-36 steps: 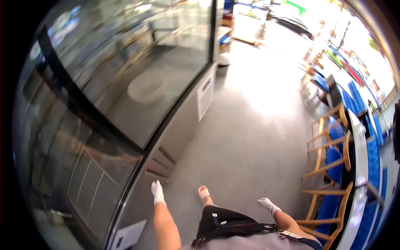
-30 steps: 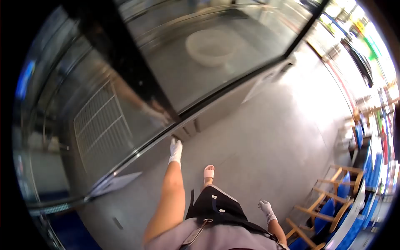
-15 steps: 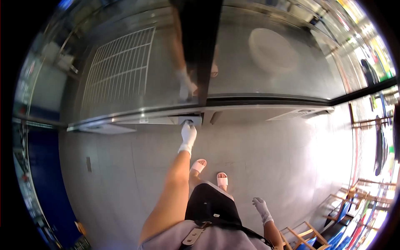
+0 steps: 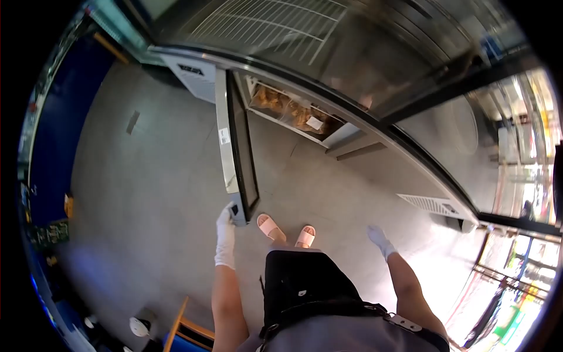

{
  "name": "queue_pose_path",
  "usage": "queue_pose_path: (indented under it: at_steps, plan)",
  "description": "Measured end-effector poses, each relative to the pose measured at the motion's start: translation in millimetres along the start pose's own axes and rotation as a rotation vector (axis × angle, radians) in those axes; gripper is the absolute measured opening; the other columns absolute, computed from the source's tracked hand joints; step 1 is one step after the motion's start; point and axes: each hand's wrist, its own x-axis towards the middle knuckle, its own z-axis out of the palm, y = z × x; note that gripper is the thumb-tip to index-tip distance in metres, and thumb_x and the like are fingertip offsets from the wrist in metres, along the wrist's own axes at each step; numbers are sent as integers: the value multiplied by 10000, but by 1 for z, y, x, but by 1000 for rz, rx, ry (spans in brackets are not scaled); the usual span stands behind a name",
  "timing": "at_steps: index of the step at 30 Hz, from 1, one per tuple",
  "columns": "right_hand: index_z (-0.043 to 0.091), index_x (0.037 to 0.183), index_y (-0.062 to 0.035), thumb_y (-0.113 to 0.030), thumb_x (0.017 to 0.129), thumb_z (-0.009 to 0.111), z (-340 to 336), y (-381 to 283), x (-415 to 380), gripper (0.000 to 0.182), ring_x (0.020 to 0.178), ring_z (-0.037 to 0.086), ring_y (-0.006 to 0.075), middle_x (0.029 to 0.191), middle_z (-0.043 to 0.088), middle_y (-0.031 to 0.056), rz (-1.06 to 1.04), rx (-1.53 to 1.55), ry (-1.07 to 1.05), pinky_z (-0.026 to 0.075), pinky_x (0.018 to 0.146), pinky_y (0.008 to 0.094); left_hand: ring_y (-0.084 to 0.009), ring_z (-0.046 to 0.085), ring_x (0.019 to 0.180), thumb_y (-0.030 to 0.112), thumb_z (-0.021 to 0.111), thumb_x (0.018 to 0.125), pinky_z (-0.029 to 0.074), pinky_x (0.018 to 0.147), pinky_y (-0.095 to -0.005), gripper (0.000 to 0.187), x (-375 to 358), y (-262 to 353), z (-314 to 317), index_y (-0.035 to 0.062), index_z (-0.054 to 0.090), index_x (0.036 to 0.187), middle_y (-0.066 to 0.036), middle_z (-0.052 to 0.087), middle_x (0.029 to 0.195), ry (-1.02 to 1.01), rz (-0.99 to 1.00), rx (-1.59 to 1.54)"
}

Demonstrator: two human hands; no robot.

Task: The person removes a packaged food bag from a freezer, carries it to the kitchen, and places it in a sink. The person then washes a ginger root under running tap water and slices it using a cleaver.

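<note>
My left hand [image 4: 225, 223], in a white glove, is closed on the handle end of a cabinet door [image 4: 226, 146]. The door is swung out toward me and has a dark inner face. Behind it, the lower compartment shows plastic bags [image 4: 293, 111] of something brown, with a white label on one. My right hand [image 4: 380, 239], also gloved in white, hangs over the floor to the right with its fingers stretched out. It touches nothing.
Above the door, the glass-topped cabinet holds a white wire rack [image 4: 270, 23]. A vent grille [image 4: 427, 206] is on its right lower front. A blue panel [image 4: 64, 123] stands at left, a wooden chair [image 4: 186, 325] at the bottom, and a clothes-hung rack at lower right.
The cabinet door has swung open, pulled toward me and leftward by my left hand. The bags inside have come into view. My view has turned, and my right hand has moved forward.
</note>
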Motion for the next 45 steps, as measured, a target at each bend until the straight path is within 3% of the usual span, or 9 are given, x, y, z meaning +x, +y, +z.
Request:
queue_pose_path:
  at_steps: [3, 5, 12, 16, 21, 23, 26, 37, 45]
  plan:
    - [539, 1183, -13, -359, 905, 449, -9, -77, 55, 453, 1121, 508, 302, 1227, 534, 154, -142, -140, -62, 386, 952, 352, -161, 484, 1087, 309, 355, 961, 352, 944, -290, 429, -24, 48, -8, 7, 515, 1220, -78, 557, 1142, 112, 367, 611]
    - [578, 1097, 3, -352, 892, 457, -12, -160, 64, 428, 1032, 566, 278, 1076, 612, 182, -312, -193, 18, 415, 896, 348, -185, 465, 1128, 281, 375, 957, 343, 966, -303, 432, -13, 48, -39, -18, 473, 1253, -110, 535, 1181, 178, 301, 64]
    - [613, 991, -8, -339, 870, 521, -3, -311, 142, 365, 845, 597, 181, 906, 635, 86, -291, 150, -183, 454, 758, 303, -186, 489, 1100, 129, 478, 916, 364, 951, -295, 342, 16, 73, -77, -30, 493, 1218, -118, 527, 1204, 446, 517, 303]
    - [598, 961, -57, -316, 872, 525, -11, -347, 221, 283, 733, 579, 130, 841, 608, 38, -186, 561, -67, 456, 638, 268, -187, 524, 1053, 100, 441, 930, 388, 928, -300, 279, 46, 71, -93, -50, 542, 1143, -112, 568, 1144, 589, 658, 294]
    - [524, 1106, -23, -350, 907, 473, -59, -359, 343, 386, 953, 560, 239, 1063, 566, 140, -247, 1178, 248, 473, 784, 338, -226, 555, 1014, 164, 321, 969, 401, 925, -353, 363, 76, 58, -106, -64, 599, 1021, -135, 616, 1039, 746, 920, 359]
    - [334, 1302, -18, -325, 885, 513, -84, -348, 401, 547, 1208, 400, 318, 1339, 367, 161, -327, 1502, 342, 372, 993, 394, -233, 556, 1011, 192, 309, 973, 394, 933, -356, 392, 81, 57, -116, -56, 612, 992, -136, 629, 1004, 791, 884, 452]
    - [222, 1350, -1, -341, 856, 537, -114, -357, 432, 678, 1262, 340, 283, 1401, 274, 154, -281, 1915, 293, 331, 1021, 424, -247, 552, 1023, 213, 296, 973, 377, 959, -370, 419, 84, 54, -116, -60, 614, 988, -150, 635, 983, 848, 942, 420]
    - [299, 1331, -63, -371, 861, 495, -159, -385, 488, 595, 1268, 318, 280, 1394, 310, 107, -348, 1926, 243, 291, 1018, 457, -256, 527, 1075, 304, 299, 969, 342, 983, -365, 510, 80, 48, -114, -103, 603, 998, -171, 614, 1027, 985, 961, 429]
    - [355, 1317, -107, -392, 866, 465, -128, -362, 485, 545, 1273, 302, 278, 1389, 336, 74, -506, 1844, 376, 262, 1015, 481, -236, 575, 941, 331, 322, 961, 466, 871, -327, 510, 89, 46, -114, -107, 571, 1042, -186, 600, 1030, 918, 1016, 95]
